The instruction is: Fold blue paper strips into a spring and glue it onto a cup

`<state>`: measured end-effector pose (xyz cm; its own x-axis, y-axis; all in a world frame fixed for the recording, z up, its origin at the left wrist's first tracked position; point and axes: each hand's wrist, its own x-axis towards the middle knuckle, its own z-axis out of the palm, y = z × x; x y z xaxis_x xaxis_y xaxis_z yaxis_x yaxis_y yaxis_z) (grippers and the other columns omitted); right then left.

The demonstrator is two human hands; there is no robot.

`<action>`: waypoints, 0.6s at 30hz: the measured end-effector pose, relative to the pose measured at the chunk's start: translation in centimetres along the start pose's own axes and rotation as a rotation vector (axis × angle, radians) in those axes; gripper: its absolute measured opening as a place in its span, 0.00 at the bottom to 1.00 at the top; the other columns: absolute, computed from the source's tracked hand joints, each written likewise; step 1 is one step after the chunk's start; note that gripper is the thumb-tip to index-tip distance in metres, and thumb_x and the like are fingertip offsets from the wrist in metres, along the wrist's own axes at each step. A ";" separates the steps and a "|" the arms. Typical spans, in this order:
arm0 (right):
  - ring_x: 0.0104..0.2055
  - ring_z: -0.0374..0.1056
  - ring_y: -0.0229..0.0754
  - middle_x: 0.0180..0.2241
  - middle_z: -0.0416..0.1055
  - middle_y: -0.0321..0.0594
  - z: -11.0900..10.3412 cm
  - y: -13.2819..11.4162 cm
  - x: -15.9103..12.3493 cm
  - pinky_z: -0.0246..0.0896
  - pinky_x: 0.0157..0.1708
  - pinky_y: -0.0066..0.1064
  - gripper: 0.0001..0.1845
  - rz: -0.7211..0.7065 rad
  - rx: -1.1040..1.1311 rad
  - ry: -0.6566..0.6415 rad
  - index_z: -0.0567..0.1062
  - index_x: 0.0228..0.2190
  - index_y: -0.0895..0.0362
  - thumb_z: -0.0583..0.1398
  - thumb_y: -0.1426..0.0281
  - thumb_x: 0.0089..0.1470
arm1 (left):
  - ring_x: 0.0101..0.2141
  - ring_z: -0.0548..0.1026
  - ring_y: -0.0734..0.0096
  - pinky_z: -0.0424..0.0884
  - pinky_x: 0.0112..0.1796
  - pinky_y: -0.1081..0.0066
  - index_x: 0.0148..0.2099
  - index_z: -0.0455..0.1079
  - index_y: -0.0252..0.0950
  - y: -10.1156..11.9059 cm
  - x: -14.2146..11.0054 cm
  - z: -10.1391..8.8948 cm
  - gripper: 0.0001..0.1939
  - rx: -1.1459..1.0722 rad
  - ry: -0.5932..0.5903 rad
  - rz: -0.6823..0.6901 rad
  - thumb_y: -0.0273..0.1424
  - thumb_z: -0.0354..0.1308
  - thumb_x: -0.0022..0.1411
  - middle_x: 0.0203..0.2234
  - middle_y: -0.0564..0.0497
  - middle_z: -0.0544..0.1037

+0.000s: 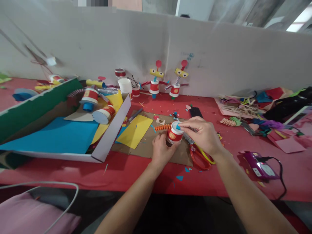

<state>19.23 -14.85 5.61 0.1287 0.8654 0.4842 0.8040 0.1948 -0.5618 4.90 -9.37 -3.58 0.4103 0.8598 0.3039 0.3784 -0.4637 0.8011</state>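
My left hand (162,148) is wrapped round the lower side of a small red and white paper cup (175,135), steadying it over a brown cardboard sheet (151,155). An orange folded paper strip (163,127) with a blue tip sticks out from the cup's left side. Above the cup's pale round top, my right hand (201,131) pinches a small blue paper piece (178,126), which appears to touch that top. Red-handled scissors (200,158) lie under my right wrist, their blades partly hidden.
A cardboard box (107,136) with blue sheets and cup figures stands left. Two finished-looking paper cup figures (154,87) lean by the back wall. Yellow paper (135,130) lies beside the cup. A purple corded device (260,165) sits right, near paper scraps (287,139).
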 end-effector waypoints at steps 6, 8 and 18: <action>0.37 0.72 0.41 0.34 0.76 0.39 0.0 0.7 0.6 0.67 0.42 0.36 0.08 0.007 0.081 -0.027 0.80 0.34 0.50 0.62 0.73 0.51 | 0.48 0.71 0.57 0.65 0.47 0.57 0.48 0.65 0.36 -0.2 0.1 0.0 0.24 -0.018 -0.004 0.002 0.39 0.63 0.51 0.43 0.43 0.75; 0.37 0.72 0.41 0.34 0.76 0.39 0.0 1.1 1.0 0.67 0.42 0.36 0.07 0.013 0.126 -0.061 0.81 0.33 0.50 0.63 0.71 0.50 | 0.48 0.71 0.57 0.66 0.46 0.58 0.48 0.65 0.37 -0.2 0.1 0.1 0.23 -0.023 0.002 0.000 0.39 0.63 0.51 0.43 0.43 0.75; 0.39 0.71 0.40 0.34 0.77 0.38 -0.4 2.5 1.6 0.67 0.42 0.37 0.06 -0.062 0.260 -0.139 0.81 0.32 0.49 0.64 0.70 0.50 | 0.48 0.71 0.56 0.65 0.47 0.56 0.48 0.66 0.36 -0.1 0.2 0.0 0.24 -0.030 0.002 -0.002 0.40 0.64 0.50 0.44 0.42 0.75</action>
<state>21.69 -13.18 5.21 -0.0114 0.8996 0.4366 0.6301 0.3455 -0.6954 4.90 -9.16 -3.58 0.4078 0.8611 0.3036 0.3544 -0.4558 0.8165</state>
